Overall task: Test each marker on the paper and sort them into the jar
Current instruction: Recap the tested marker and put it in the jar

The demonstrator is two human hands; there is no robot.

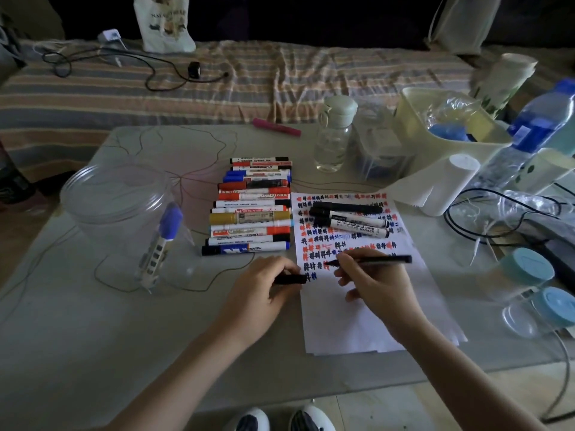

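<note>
Nearest the camera, both forearms reach over the table (93, 337) toward the paper (367, 312). Right hand (373, 284) grips a thin black marker (379, 260) in a writing hold, fingers curled round the barrel, tip down on the sheet at the end of the lowest row of test marks, a red mark just under it. Left hand (258, 287) pinches the black cap (291, 279) at the paper's left edge, probably kept ready for recapping; whether it also steadies the sheet cannot be told.

Lower half of the paper is blank; upper half is filled with rows of red, blue and black marks, so testing looks well along. Three black-and-white markers (351, 219) lie across the upper rows, possibly set aside on purpose, reason unclear.

Just left of the paper, a tidy row of markers (249, 209) lies side by side, caps on, within easy reach of either hand. Further left stands the clear plastic jar (124, 213), open-topped, holding one blue-capped marker (161, 241) leaning inside. Path from paper to jar crosses the row of markers, so a carried marker would need lifting over it, by this reading.

Beyond, a pink marker (277, 127) lies apart near the table's far edge. Right side is crowded: small clear bottle (333, 135), tissue roll (441, 185), pale bin (413, 119), water bottle (535, 126), cables (485, 234), two blue-lidded containers (538, 281). A striped cloth (186, 88) covers the surface behind.
</note>
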